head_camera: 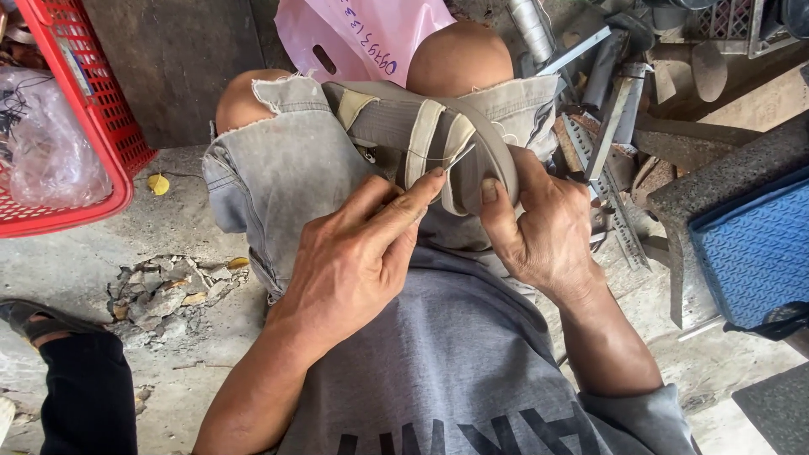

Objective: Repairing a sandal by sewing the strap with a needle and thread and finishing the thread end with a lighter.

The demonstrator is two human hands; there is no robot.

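sandal (421, 135) on lap, between knees | left hand (354, 253) fingers pinching thread (438, 157) at strap | right hand (539, 227) gripping sole edge | stitching seemingly mid-way, finished share unclear

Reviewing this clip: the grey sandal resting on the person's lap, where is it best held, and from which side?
Probably by the sole edge, from the right. The grey sandal lies on its side across the knees, with the straps facing the left hand. The right hand already wraps its curved rim, which leaves the straps and the thin needle free.
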